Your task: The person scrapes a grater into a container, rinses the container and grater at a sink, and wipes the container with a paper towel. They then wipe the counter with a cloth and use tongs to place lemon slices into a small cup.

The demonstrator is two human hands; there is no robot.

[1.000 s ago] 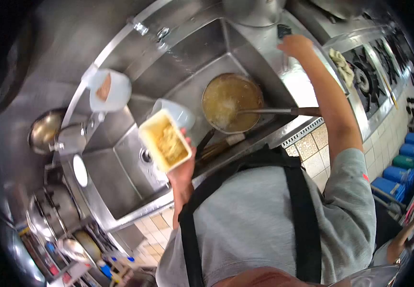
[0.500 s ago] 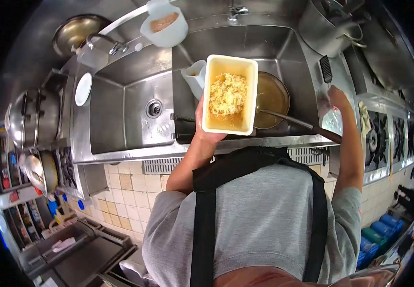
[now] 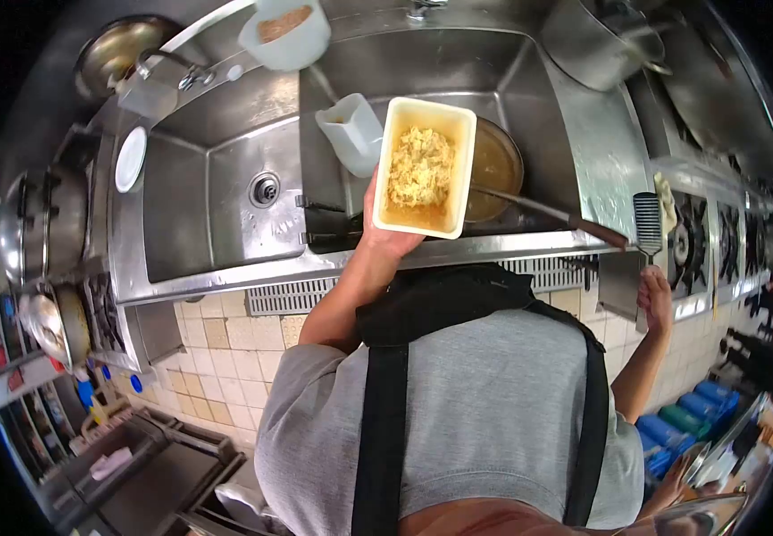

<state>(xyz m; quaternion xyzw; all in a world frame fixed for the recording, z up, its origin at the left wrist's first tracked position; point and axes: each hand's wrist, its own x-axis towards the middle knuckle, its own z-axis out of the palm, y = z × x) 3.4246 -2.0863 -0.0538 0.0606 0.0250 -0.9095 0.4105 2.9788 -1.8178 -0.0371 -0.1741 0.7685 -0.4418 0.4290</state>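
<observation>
My left hand is wrapped round the lower left side of a pale yellow rectangular tub, holding it tilted above the sink's front edge. Shredded yellowish food lies inside it with some liquid. Out to the right, my right hand grips the handle of a slotted turner, its head raised beyond the counter edge near the stove. Behind the tub, a round pan of brownish liquid sits in the sink, partly hidden. A long-handled utensil rests across the pan and the sink's front rim.
A white plastic jug lies in the sink basin. A translucent tub of pinkish food stands on the back ledge. To the right are a large pot and stove burners. Another person's hand shows at lower right.
My right hand has swung right and toward my body with the slotted turner, off the counter area. The tub stays in my left hand. The view has shifted slightly.
</observation>
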